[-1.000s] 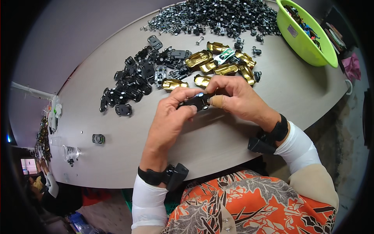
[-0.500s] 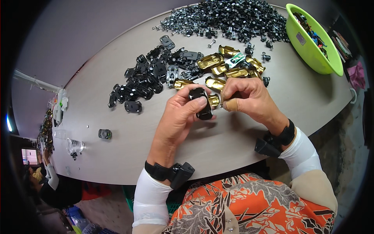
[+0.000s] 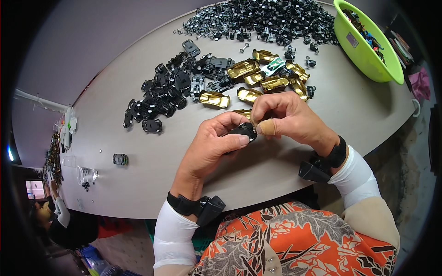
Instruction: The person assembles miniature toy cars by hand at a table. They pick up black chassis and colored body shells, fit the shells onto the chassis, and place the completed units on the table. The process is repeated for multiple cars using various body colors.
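Note:
Between thumb and fingers of my left hand (image 3: 207,142) is a black toy car part (image 3: 248,130), tilted, its near side partly hidden by the hand. My right hand (image 3: 294,118) is closed in a pinch against the part's far end; what its fingertips hold, if anything, is too small and covered. A tan wrap (image 3: 267,127) covers the right thumb. Just beyond the hands lie several gold toy car bodies (image 3: 214,99) and one white and green car body (image 3: 273,67). To their left spreads a heap of black toy car bases (image 3: 159,94).
A large pile of small wheel sets (image 3: 262,20) covers the table's far side. A lime-green basin (image 3: 368,60) holding colourful pieces stands at the far right. On the left are a lone car base (image 3: 120,159) and a clear cup (image 3: 86,175). Another person (image 3: 64,225) sits far left.
The black part has turned from upright to tilted, its end now toward my right hand. My hands have come together, the right fingertips now meeting the part.

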Demonstrator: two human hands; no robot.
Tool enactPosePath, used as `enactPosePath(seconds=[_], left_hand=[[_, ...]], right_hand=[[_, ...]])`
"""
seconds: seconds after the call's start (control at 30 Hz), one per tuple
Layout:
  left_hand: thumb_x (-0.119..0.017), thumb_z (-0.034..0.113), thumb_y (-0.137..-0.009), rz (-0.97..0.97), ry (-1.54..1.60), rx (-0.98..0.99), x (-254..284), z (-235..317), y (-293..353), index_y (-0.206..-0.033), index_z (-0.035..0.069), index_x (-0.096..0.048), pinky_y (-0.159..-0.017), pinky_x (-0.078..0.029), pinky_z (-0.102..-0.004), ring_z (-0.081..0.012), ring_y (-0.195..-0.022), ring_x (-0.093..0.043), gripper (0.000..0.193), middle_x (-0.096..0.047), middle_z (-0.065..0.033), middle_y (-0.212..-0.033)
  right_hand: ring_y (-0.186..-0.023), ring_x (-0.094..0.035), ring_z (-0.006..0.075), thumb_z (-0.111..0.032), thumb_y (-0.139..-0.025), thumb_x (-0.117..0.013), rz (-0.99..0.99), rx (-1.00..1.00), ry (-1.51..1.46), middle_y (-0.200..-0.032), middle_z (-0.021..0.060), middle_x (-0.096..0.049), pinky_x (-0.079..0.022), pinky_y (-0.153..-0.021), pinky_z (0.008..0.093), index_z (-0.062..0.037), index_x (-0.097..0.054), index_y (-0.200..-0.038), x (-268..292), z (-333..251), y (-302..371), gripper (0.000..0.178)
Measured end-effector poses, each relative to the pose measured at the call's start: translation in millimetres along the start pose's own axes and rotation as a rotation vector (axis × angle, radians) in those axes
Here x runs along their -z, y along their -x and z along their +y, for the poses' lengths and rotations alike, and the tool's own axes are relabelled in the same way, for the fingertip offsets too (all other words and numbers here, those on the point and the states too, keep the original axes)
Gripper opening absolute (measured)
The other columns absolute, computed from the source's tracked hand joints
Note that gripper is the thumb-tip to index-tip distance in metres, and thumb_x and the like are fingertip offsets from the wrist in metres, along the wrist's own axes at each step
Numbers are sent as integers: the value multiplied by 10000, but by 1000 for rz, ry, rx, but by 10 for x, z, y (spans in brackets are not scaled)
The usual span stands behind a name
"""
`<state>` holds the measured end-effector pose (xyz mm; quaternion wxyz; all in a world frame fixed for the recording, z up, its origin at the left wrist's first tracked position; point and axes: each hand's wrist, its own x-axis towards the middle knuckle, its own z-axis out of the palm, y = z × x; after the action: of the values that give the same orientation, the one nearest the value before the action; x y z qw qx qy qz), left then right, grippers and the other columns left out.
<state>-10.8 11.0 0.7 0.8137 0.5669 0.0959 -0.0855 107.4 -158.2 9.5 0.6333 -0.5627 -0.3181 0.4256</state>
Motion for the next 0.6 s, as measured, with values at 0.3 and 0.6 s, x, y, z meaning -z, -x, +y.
enactPosePath(seconds=[0.3, 0.6], left_hand=[[-650, 47, -727, 104, -263, -69, -67, -51, 77, -936, -11, -603, -689, -417, -207, -59, -748, -513, 222, -598, 0, -836], [-632, 22, -723, 217, -268, 33, -48, -98, 88, -917, -1, -612, -497, -375, -169, -28, -578, -483, 196, -588, 1, -739]], right_hand=[[-590, -529, 69, -20, -753, -601, 21, -99, 318, -685, 12, -573, -407, -507, 217, -4, -598, -831, -103, 26, 22, 79], [-576, -501, 97, -14, -746, -578, 55, 281, 587, -654, 41, -556, -403, -526, 257, 5, -579, -830, -138, 324, -54, 86]])
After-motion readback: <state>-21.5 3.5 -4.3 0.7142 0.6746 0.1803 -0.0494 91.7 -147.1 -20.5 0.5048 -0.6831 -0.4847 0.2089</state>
